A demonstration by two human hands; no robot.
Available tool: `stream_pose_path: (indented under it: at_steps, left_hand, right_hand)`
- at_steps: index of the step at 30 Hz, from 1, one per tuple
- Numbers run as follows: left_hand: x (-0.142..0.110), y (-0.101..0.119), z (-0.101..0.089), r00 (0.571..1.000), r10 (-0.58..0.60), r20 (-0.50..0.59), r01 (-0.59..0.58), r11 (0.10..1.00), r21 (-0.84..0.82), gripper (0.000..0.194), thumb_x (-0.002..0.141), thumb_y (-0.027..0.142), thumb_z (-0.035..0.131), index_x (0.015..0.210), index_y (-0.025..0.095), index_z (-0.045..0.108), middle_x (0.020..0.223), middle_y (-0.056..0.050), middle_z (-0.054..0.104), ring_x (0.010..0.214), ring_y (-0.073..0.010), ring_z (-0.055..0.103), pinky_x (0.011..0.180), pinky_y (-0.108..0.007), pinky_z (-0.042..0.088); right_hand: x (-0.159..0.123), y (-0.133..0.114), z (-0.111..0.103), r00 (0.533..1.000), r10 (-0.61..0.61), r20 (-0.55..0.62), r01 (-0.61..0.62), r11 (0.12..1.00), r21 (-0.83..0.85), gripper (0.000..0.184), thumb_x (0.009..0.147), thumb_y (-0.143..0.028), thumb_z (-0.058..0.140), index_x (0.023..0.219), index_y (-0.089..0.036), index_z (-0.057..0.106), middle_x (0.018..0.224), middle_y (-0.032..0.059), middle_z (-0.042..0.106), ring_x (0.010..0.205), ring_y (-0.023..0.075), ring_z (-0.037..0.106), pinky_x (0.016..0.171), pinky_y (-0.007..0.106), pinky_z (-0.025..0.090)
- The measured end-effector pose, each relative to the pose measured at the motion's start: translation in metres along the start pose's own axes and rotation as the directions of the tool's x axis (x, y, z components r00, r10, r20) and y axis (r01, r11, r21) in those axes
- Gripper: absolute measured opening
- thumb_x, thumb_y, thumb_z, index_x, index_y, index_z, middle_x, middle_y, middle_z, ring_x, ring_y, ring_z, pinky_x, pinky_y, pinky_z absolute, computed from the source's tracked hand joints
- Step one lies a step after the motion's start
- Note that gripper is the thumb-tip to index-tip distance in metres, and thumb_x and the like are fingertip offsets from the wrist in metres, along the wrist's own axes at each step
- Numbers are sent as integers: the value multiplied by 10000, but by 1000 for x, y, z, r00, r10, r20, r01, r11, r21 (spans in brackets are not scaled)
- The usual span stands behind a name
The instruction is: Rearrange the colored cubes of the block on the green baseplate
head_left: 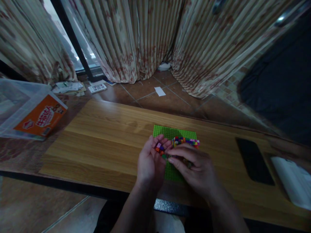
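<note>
My left hand (148, 165) is turned palm up and cupped around several small toy bricks (159, 148) in pink, purple, orange and other colours. Thumb and forefinger of my right hand (199, 166) are pinched together at the edge of that palm; anything between them is too small to make out. Under both hands lies a green studded baseplate (174, 130). On it, partly covered by my right hand, stands a multicoloured row of bricks (186, 140).
The wooden table (102, 139) carries a black phone (254, 161) and a white object (291, 181) on the right. At far left is a clear plastic tub (21, 87) with an orange label. Papers (68, 86) lie before the curtains (136, 38).
</note>
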State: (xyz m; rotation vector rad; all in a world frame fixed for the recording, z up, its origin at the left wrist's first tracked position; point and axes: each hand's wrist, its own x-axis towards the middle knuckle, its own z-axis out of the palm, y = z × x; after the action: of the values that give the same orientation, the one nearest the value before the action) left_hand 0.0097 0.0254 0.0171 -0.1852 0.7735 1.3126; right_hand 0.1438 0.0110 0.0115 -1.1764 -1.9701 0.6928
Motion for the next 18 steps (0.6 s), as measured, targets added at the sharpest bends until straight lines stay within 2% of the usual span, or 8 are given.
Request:
stream_pose_path:
  at_steps: [3, 11, 15, 18]
  left_hand:
    - [-1, -1, -2, 999, 6, 34, -6, 1000, 15, 347, 978, 357, 453, 878, 97, 660, 801, -82, 639, 749, -150, 645, 724, -240, 525]
    - [-3, -5, -1, 990, 71, 126, -76, 996, 42, 348, 985, 360, 436, 955, 110, 676, 924, -101, 667, 906, -180, 661, 948, -306, 490]
    - [-3, -5, 0, 992, 62, 112, -66, 997, 34, 353, 977, 356, 436, 947, 106, 684, 925, -110, 679, 921, -194, 672, 982, -333, 484]
    - [-2, -5, 0, 994, 55, 94, -59, 998, 34, 311, 961, 313, 453, 934, 108, 686, 938, -120, 695, 934, -206, 684, 984, -353, 492]
  right_hand:
    - [1, -3, 7, 998, 31, 57, -28, 997, -66, 150, 899, -190, 652, 1018, -252, 719, 972, 25, 730, 921, 175, 689, 810, 320, 551]
    - [5, -6, 7, 998, 30, 63, -24, 995, -94, 115, 922, -164, 615, 950, -231, 703, 910, 19, 722, 890, 162, 686, 799, 296, 546]
    - [3, -4, 2, 998, 63, 23, -61, 995, -75, 110, 925, -188, 612, 943, -257, 696, 901, 2, 731, 840, 154, 692, 760, 284, 545]
    - [0, 1, -4, 992, 104, -75, -106, 994, -14, 89, 926, -237, 623, 949, -268, 703, 871, -11, 732, 787, 140, 690, 716, 260, 542]
